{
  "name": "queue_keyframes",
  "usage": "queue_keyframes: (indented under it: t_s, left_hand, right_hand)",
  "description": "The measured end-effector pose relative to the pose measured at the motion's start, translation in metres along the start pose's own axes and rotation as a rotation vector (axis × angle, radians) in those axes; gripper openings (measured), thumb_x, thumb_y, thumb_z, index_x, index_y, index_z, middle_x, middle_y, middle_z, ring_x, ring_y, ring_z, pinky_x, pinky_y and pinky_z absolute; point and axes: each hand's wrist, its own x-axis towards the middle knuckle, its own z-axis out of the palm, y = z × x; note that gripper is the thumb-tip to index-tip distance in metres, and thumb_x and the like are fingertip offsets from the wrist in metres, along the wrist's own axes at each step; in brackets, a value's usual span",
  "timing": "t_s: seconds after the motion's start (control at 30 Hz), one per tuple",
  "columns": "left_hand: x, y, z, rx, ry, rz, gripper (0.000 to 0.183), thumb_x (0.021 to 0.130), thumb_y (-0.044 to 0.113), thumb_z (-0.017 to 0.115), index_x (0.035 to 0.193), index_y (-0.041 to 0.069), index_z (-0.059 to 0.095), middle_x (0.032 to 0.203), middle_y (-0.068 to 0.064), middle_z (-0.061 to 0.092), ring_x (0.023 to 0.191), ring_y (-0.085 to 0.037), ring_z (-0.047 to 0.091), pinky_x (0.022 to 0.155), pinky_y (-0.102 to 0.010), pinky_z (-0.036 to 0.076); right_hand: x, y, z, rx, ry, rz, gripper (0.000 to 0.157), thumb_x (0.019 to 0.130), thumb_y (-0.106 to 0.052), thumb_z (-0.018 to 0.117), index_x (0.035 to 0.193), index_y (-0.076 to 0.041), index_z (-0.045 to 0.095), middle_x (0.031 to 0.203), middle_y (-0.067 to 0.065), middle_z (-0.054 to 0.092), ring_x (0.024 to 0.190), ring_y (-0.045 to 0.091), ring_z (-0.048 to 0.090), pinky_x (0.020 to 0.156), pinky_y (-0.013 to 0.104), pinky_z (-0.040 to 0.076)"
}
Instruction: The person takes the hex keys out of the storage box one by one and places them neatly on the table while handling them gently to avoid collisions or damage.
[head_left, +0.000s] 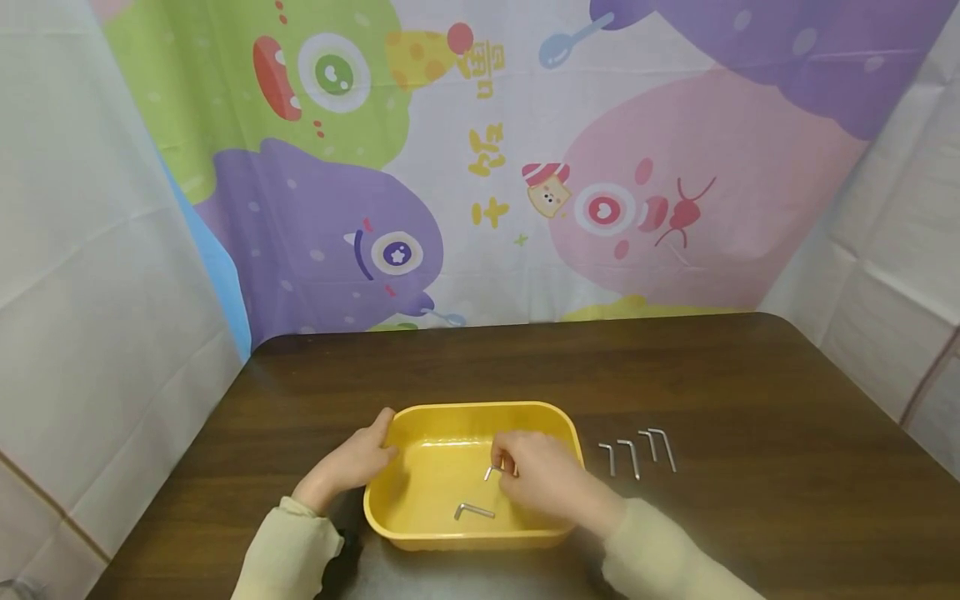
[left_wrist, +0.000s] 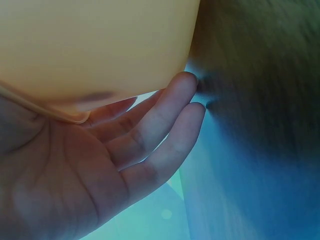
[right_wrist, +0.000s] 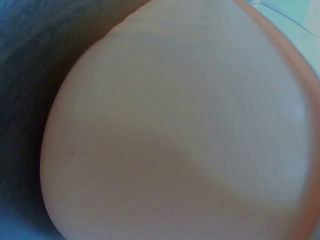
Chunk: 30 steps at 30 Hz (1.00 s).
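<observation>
A yellow plastic tray [head_left: 442,546] stands near the front of the table. My left hand [head_left: 358,454] grips its left side, thumb over the rim and fingers along the outer wall, as the left wrist view shows of the hand [left_wrist: 125,150] from below. Inside the tray, my right hand [head_left: 543,475] pinches a small silver hex key [head_left: 489,473], most of it hidden by the fingers. Another hex key [head_left: 476,510] lies on the tray floor in front of that hand. A pale blurred surface fills the right wrist view, and no fingers show there.
Several silver hex keys [head_left: 630,458] lie in a loose row on the dark wooden table [head_left: 750,517], right of the tray. A cartoon-printed curtain [head_left: 495,250] hangs behind the table's far edge, with white cloth at both sides.
</observation>
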Motion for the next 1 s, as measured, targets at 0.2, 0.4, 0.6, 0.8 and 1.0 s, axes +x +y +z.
queue_keyframes:
  t_s: [0.2,0.4,0.6,0.8,1.0]
  left_hand:
    - [0.000,0.000,0.000,0.003,-0.005,-0.007,0.045,0.087,0.004,0.047,0.128,-0.005,0.030,0.114,-0.025,0.053,0.084,-0.023,0.053,0.076,-0.038,0.044]
    - [0.000,0.000,0.000,0.002,-0.005,0.004,0.046,0.086,0.004,0.047,0.128,-0.006,0.029,0.115,-0.027,0.052,0.086,-0.024,0.053,0.076,-0.039,0.044]
    - [0.000,-0.001,0.001,-0.009,-0.002,0.001,0.045,0.086,0.004,0.046,0.127,-0.006,0.030,0.112,-0.025,0.053,0.084,-0.024,0.053,0.076,-0.038,0.044]
    - [-0.001,-0.001,0.001,-0.017,-0.004,0.002,0.045,0.087,0.003,0.046,0.128,-0.006,0.030,0.114,-0.026,0.052,0.087,-0.024,0.054,0.079,-0.040,0.044]
    - [-0.001,-0.001,0.000,-0.017,-0.007,0.002,0.047,0.087,0.004,0.046,0.129,-0.006,0.029,0.115,-0.027,0.052,0.087,-0.024,0.054,0.078,-0.040,0.044]
  right_hand:
    - [-0.002,0.003,-0.008,-0.016,0.036,0.055,0.013,0.066,-0.012,0.060,0.073,-0.021,0.054,0.065,-0.015,0.049,0.058,0.002,0.042,0.052,0.020,0.033]
    - [-0.003,0.005,-0.014,-0.014,0.091,0.107,0.012,0.068,-0.014,0.060,0.073,-0.023,0.053,0.066,-0.017,0.048,0.058,0.000,0.042,0.052,0.020,0.034]
    - [-0.002,0.008,-0.016,-0.007,0.123,0.129,0.011,0.069,-0.015,0.060,0.072,-0.022,0.053,0.064,-0.016,0.048,0.056,0.001,0.041,0.052,0.021,0.033]
    - [-0.002,0.014,-0.019,0.025,0.124,0.153,0.007,0.071,-0.014,0.058,0.073,-0.019,0.054,0.064,-0.014,0.048,0.055,0.003,0.041,0.052,0.022,0.033]
    - [-0.004,0.022,-0.027,0.038,0.137,0.194,0.008,0.074,-0.016,0.060,0.074,-0.020,0.052,0.066,-0.013,0.048,0.056,0.004,0.042,0.053,0.022,0.035]
